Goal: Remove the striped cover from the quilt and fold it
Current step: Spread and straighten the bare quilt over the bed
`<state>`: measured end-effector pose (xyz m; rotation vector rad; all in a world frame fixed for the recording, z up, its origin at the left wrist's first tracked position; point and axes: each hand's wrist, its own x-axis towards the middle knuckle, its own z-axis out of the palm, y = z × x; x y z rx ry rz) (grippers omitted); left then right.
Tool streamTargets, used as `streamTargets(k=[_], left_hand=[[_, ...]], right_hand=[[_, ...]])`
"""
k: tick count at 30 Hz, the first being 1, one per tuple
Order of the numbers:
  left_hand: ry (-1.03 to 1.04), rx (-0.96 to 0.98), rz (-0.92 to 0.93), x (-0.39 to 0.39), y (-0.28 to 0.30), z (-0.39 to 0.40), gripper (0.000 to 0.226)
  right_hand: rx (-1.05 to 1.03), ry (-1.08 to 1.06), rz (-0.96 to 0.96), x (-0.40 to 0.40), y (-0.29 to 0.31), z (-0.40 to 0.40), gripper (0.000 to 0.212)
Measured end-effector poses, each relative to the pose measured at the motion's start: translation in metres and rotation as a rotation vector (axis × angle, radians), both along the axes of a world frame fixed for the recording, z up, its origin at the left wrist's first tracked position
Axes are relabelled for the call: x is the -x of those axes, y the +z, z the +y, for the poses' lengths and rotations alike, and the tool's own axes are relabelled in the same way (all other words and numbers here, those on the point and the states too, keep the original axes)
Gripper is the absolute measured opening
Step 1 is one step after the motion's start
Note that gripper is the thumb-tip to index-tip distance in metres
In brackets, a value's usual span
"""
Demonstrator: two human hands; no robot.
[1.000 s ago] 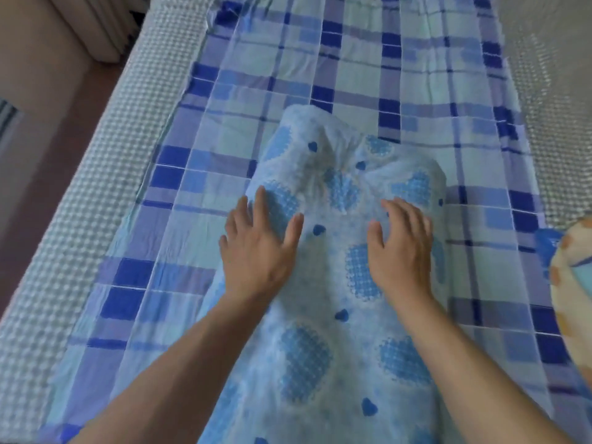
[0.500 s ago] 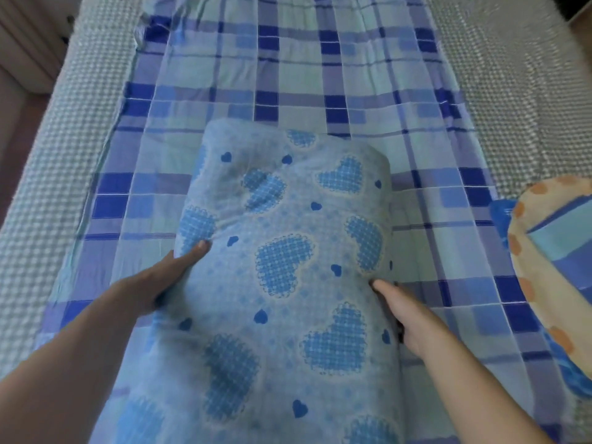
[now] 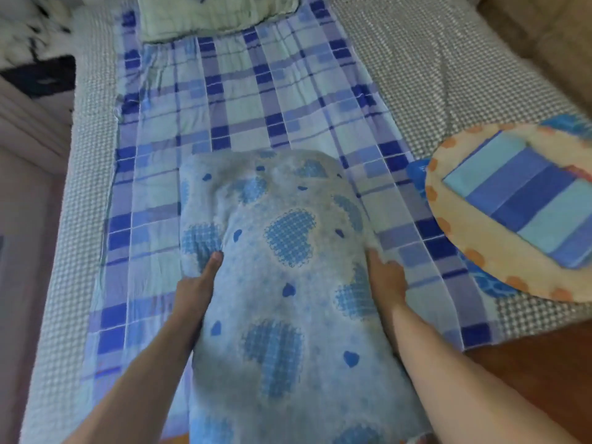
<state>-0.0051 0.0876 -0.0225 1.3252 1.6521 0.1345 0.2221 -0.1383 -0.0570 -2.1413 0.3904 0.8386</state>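
We cannot see the fingers of either hand in full. Only the thumb of the left hand (image 3: pixel 196 285) lies on top of the heart-print quilt (image 3: pixel 282 283); its other fingers are tucked under the quilt's left edge. The right hand (image 3: pixel 386 277) is likewise half buried against the quilt's right edge, with one finger or the thumb showing along the top and the rest hidden beneath the fabric. The near end of the quilt runs off the bottom of the view, so we cannot tell how long the bundle is. A pale green pillow (image 3: pixel 211 14) beyond the quilt's far end is cut off by the top edge, and the dark and white shapes far to the quilt's upper left are too blurred to name.

Both forearms reach forward on either side of the quilt, roughly parallel. Each hand grips its side of the bundle, thumb above and fingers below, so the quilt sits clamped between them. We cannot tell whether the quilt is raised off the plaid sheet (image 3: pixel 243 100) or resting on it.

The quilt lies lengthwise along the middle of the plaid sheet, which is spread over a checked bed cover (image 3: pixel 426 68). To the quilt's right, well apart from it, the striped cover (image 3: pixel 525 200) sits folded on a round cream cushion (image 3: pixel 464 232) with orange spots.
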Motion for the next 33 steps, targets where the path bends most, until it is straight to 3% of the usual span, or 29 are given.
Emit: streamTargets(k=[5,10,16,20,23,25,29,33], left_hand=[[-0.064,0.001,-0.166,-0.066,0.042,-0.148,0.072],[-0.155,-0.041,-0.25,-0.156,0.064,-0.319,0.054],[-0.262,0.068,-0.277,-0.276,0.111,-0.482,0.069],[-0.283,0.098,-0.332,-0.354,0.134,-0.544,0.078],[-0.256,0.133,-0.396,-0.411,0.117,-0.581,0.089],[-0.237,0.167,-0.441,-0.448,0.094,-0.602,0.086],[-0.238,0.263,-0.359,-0.538,0.07,-0.637,0.106],[-0.307,0.247,-0.312,-0.639,0.088,-0.655,0.098]], right_hand=[[-0.073,-0.146,-0.164,-0.072,0.06,-0.168,0.045],[-0.066,-0.271,-0.209,-0.133,0.102,-0.371,0.056],[-0.055,-0.369,-0.243,-0.221,0.162,-0.544,0.068],[-0.026,-0.382,-0.272,-0.291,0.176,-0.611,0.07],[0.014,-0.336,-0.302,-0.355,0.173,-0.643,0.07],[0.048,-0.322,-0.308,-0.398,0.167,-0.66,0.073],[0.122,-0.316,-0.335,-0.481,0.158,-0.694,0.072],[0.147,-0.366,-0.269,-0.559,0.159,-0.733,0.072]])
